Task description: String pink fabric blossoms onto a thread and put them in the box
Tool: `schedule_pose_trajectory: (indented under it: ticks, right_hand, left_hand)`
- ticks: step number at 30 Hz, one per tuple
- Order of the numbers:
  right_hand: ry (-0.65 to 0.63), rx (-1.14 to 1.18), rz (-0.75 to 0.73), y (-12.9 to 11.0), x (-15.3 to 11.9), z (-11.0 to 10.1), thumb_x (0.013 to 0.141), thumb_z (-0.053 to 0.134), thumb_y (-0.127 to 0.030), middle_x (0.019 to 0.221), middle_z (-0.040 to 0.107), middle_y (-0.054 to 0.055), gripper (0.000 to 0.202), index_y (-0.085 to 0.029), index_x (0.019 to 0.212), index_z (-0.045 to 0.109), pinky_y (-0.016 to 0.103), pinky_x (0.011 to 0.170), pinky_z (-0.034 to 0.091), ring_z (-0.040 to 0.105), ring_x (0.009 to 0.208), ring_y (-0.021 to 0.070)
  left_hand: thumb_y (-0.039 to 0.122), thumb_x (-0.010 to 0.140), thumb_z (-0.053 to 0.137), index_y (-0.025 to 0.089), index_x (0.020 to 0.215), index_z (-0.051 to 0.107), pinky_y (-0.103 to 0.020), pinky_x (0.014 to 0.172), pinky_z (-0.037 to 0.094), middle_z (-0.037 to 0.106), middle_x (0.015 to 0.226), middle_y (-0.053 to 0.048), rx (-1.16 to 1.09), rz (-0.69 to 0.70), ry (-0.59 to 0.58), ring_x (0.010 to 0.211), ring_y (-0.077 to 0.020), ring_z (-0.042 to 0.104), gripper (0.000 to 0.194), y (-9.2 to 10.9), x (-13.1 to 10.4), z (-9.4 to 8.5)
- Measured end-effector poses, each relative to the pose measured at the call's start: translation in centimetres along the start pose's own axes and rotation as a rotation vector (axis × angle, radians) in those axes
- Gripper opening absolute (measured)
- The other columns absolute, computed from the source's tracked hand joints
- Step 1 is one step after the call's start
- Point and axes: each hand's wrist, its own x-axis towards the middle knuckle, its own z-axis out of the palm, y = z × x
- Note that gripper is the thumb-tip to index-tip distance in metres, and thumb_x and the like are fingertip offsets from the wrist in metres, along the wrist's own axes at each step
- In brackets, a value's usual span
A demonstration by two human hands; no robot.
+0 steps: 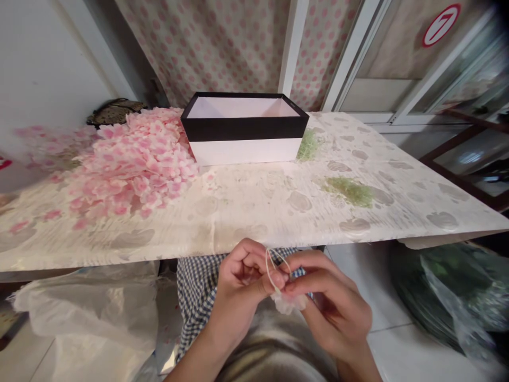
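Note:
Over my lap, just off the table's near edge, both hands meet around a small pale pink artificial flower (pixel 287 303). A thin whitish stem (pixel 269 265) loops up from it between my fingers. My left hand (pixel 242 281) pinches the stem near the blossom with thumb and forefinger. From the other side my right hand (pixel 332 297) is closed on the flower, its thumb and fingertips at the base of the petals. The fingertips partly cover where stem and petals join.
A large heap of pink artificial blossoms (pixel 135 164) lies on the table's left. Beside it stands a black-and-white box (pixel 244 130). Green sprigs (pixel 350 192) lie to the right on the patterned tablecloth (pixel 254 204). Plastic bags (pixel 91 318) hang below left; a green bundle (pixel 433 297) sits lower right.

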Motion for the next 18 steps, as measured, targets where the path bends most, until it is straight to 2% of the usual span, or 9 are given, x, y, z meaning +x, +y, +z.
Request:
schedule_pose_trajectory:
  ticks: [11, 18]
  right_hand:
    - [-0.015, -0.006, -0.083, 0.02, 0.08, 0.00, 0.074, 0.049, 0.010, 0.108, 0.060, 0.004, 0.042, -0.021, 0.098, 0.064, 0.031, 0.075, 0.054, 0.061, 0.095, 0.0177]
    - [-0.014, -0.013, -0.100, -0.03, 0.21, -0.01, 0.074, 0.047, 0.012, 0.106, 0.059, 0.005, 0.039, -0.017, 0.096, 0.062, 0.030, 0.075, 0.054, 0.061, 0.095, 0.0166]
  left_hand:
    - [0.014, 0.064, 0.083, 0.017, 0.070, 0.060, -0.012, 0.050, 0.048, 0.065, 0.058, 0.006, -0.045, 0.013, -0.023, 0.048, -0.0050, 0.057, 0.024, -0.37, 0.12, -0.06]
    - [0.008, 0.067, 0.079, 0.017, 0.071, 0.062, -0.010, 0.054, 0.049, 0.068, 0.063, 0.006, -0.107, 0.039, -0.099, 0.055, -0.0044, 0.061, 0.020, -0.68, 0.08, -0.04]
